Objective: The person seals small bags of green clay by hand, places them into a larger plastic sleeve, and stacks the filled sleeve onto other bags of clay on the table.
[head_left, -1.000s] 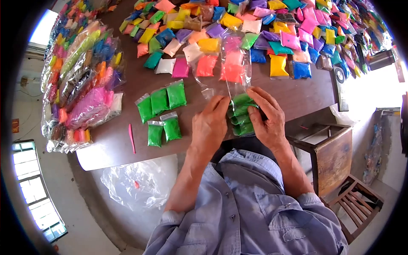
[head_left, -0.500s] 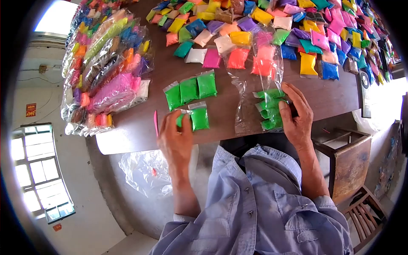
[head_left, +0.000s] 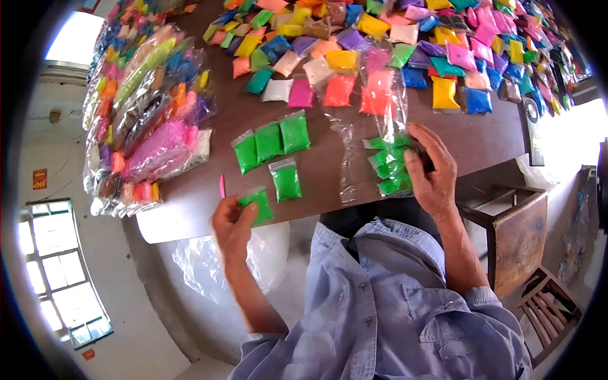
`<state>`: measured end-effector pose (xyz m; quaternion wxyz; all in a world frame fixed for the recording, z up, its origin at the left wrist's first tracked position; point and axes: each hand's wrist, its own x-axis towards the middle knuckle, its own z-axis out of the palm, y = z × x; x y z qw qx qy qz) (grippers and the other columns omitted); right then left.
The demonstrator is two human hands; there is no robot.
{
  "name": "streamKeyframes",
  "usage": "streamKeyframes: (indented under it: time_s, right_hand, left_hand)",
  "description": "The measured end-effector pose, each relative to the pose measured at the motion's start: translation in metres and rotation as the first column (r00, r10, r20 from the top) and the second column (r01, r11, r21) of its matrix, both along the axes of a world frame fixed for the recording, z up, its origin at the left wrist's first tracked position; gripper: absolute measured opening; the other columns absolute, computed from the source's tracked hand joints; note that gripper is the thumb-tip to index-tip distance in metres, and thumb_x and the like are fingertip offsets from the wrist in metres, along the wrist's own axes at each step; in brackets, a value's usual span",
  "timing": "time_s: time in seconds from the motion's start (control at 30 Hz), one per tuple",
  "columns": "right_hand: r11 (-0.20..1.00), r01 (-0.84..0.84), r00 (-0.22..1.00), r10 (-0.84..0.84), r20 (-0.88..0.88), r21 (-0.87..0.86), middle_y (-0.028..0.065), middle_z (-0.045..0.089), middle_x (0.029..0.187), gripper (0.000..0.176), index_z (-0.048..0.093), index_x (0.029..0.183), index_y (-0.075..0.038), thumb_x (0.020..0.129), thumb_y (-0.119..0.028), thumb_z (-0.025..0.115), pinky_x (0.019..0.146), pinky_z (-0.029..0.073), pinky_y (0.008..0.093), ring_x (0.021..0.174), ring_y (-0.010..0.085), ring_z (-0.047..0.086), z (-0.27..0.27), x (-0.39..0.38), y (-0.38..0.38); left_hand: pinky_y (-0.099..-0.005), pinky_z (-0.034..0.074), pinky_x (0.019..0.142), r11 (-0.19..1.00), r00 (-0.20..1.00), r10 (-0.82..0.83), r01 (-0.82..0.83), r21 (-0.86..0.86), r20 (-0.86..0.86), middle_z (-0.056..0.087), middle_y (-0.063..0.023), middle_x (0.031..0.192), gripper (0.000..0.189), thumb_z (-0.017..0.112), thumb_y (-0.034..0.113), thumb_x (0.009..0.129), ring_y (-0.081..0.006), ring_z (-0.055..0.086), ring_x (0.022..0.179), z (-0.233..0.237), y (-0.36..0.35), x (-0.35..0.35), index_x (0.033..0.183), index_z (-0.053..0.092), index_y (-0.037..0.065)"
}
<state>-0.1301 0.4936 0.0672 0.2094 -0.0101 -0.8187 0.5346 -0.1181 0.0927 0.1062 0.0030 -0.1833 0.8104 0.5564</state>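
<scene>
My left hand [head_left: 233, 225] pinches a green packet [head_left: 258, 204] between thumb and fingers at the table's front edge. Just right of it, a single green packet [head_left: 286, 182] lies on the brown table [head_left: 316, 136]. Behind that are three green packets [head_left: 268, 140] side by side. My right hand [head_left: 433, 170], fingers curled, touches the right side of a stack of green packets [head_left: 390, 166] at the near end of a long clear plastic bag [head_left: 345, 155]. What its fingertips grip is hard to make out.
Clear bags of colourful packets [head_left: 152, 107] fill the table's left side. A large pile of loose coloured packets [head_left: 392, 38] spreads across the back. A small pink strip [head_left: 222, 186] lies near the left front edge. A wooden stool [head_left: 516, 234] stands at the right.
My left hand has moved left and toward the table's front edge, taking one green packet away from its neighbour. My right hand stays beside the stack. The whole view has shifted slightly.
</scene>
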Motion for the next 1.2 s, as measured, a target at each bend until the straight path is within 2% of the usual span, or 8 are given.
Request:
streamKeyframes:
  time_s: [0.07, 0.2, 0.6, 0.77, 0.87, 0.93, 1.03, 1.2]
  right_hand:
    - [0.999, -0.016, 1.000, 0.016, -0.006, -0.036, 0.0160, 0.072, 0.136, 0.040, 0.070, 0.135, 0.001, 0.095, -0.003, 0.072, 0.083, 0.056, 0.0270, 0.104, 0.0175, 0.072, 0.000, -0.001, -0.001]
    - [1.000, -0.026, 0.999, 0.026, -0.035, 0.002, 0.0199, 0.071, 0.135, 0.040, 0.069, 0.135, 0.003, 0.097, -0.009, 0.070, 0.096, 0.057, 0.0350, 0.115, 0.0284, 0.073, -0.001, -0.002, 0.001]
    - [0.999, -0.038, 0.997, 0.037, 0.063, 0.017, 0.0264, 0.069, 0.138, 0.049, 0.065, 0.143, 0.001, 0.099, -0.020, 0.070, 0.105, 0.054, 0.0412, 0.124, 0.0403, 0.070, 0.010, -0.005, 0.003]
    - [0.999, -0.044, 0.998, 0.042, 0.057, 0.023, 0.0265, 0.068, 0.140, 0.051, 0.064, 0.145, 0.001, 0.098, -0.021, 0.071, 0.106, 0.054, 0.0422, 0.126, 0.0419, 0.069, 0.005, -0.006, 0.005]
    - [0.998, -0.056, 0.995, 0.057, 0.081, -0.021, 0.0262, 0.067, 0.141, 0.053, 0.064, 0.145, 0.000, 0.097, -0.020, 0.072, 0.107, 0.054, 0.0425, 0.128, 0.0417, 0.068, 0.007, -0.007, 0.004]
    - [0.999, -0.043, 0.997, 0.041, 0.064, 0.018, 0.0249, 0.067, 0.142, 0.054, 0.064, 0.145, -0.001, 0.095, -0.019, 0.074, 0.108, 0.054, 0.0424, 0.129, 0.0411, 0.068, 0.007, -0.007, 0.004]
    - [0.999, -0.042, 0.996, 0.041, 0.076, 0.008, 0.0237, 0.067, 0.143, 0.056, 0.064, 0.146, -0.002, 0.094, -0.018, 0.075, 0.108, 0.053, 0.0427, 0.129, 0.0411, 0.067, 0.009, -0.007, 0.004]
    - [0.999, -0.041, 0.995, 0.038, 0.094, 0.030, 0.0233, 0.065, 0.146, 0.057, 0.063, 0.147, -0.003, 0.093, -0.016, 0.075, 0.110, 0.052, 0.0425, 0.132, 0.0398, 0.067, 0.011, -0.008, 0.004]
  left_hand:
    - [-0.0228, 0.040, 0.054, 0.994, 0.998, 0.011, -0.005, 0.106, -0.061, 0.066, 0.0010, 0.079, 0.022, 0.082, 0.009, 0.095, -0.0037, 0.053, 0.060, 0.038, 0.030, -0.003, 0.111, 0.069, 0.001]
    - [-0.0238, 0.040, 0.050, 0.979, 0.967, -0.020, 0.070, 0.192, -0.254, 0.067, -0.0010, 0.078, 0.021, 0.080, 0.010, 0.096, -0.0046, 0.055, 0.058, 0.042, 0.084, -0.031, 0.110, 0.068, 0.001]
    - [-0.0254, 0.048, 0.055, 0.889, 0.892, -0.432, 0.446, 0.101, -0.132, 0.073, -0.0013, 0.089, 0.016, 0.076, 0.003, 0.096, -0.0044, 0.062, 0.063, 0.002, 0.191, -0.087, 0.112, 0.073, 0.001]
    - [-0.0248, 0.046, 0.053, 0.874, 0.881, -0.444, 0.466, 0.136, -0.165, 0.074, -0.0011, 0.090, 0.018, 0.073, 0.002, 0.098, -0.0036, 0.061, 0.062, -0.003, 0.197, -0.088, 0.116, 0.075, 0.003]
    - [-0.0286, 0.052, 0.059, 0.862, 0.864, -0.495, 0.501, 0.070, -0.094, 0.077, -0.0055, 0.095, 0.019, 0.073, 0.002, 0.098, -0.0106, 0.068, 0.067, 0.000, 0.201, -0.088, 0.117, 0.076, 0.004]
    - [-0.0345, 0.057, 0.069, 0.817, 0.741, -0.575, 0.496, -0.293, -0.348, 0.078, -0.0107, 0.101, 0.022, 0.071, -0.001, 0.097, -0.0238, 0.074, 0.079, -0.007, 0.202, -0.093, 0.118, 0.077, 0.005]
    - [-0.0398, 0.060, 0.079, 0.760, 0.707, -0.618, 0.425, -0.493, -0.344, 0.077, -0.0139, 0.109, 0.025, 0.070, -0.002, 0.094, -0.0345, 0.075, 0.092, 0.003, 0.199, -0.092, 0.117, 0.078, 0.004]
    - [-0.0381, 0.059, 0.084, 0.729, 0.697, -0.652, 0.467, -0.501, -0.299, 0.077, -0.0166, 0.109, 0.028, 0.069, -0.008, 0.092, -0.0317, 0.076, 0.097, 0.002, 0.197, -0.091, 0.117, 0.078, 0.000]
